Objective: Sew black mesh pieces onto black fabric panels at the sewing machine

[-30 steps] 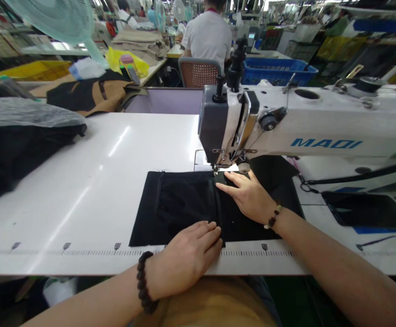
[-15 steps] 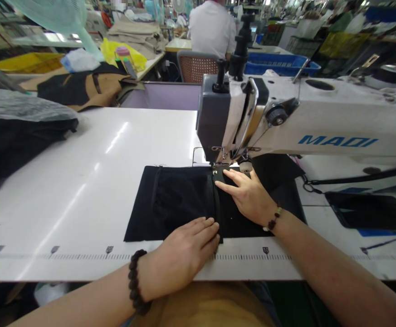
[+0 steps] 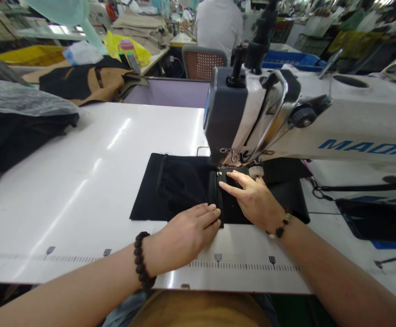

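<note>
A flat piece of black fabric (image 3: 184, 184) with a sewn-on panel lies on the white table, its inner edge running under the needle area of the sewing machine (image 3: 227, 116). My left hand (image 3: 189, 234) rests flat over the near end of the seam strip, fingers together and stretched out. Close to the presser foot, my right hand (image 3: 252, 195) lies on the black material right of the seam, index and middle fingers spread. The needle tip is hard to make out. More black material (image 3: 286, 181) extends under the machine arm.
A printed ruler scale (image 3: 218, 264) runs along the table's front edge. At right lie a phone (image 3: 374, 220) and a black strap (image 3: 368, 186). Plastic-covered black material (image 3: 21, 131) sits at left. Beyond are a fan (image 3: 60, 16), a chair (image 3: 204, 63) and a seated person (image 3: 218, 25).
The black fabric has slid away from me, farther from the ruler scale. My left hand has gone forward with it; my right hand stays beside the presser foot. The camera view has shifted.
</note>
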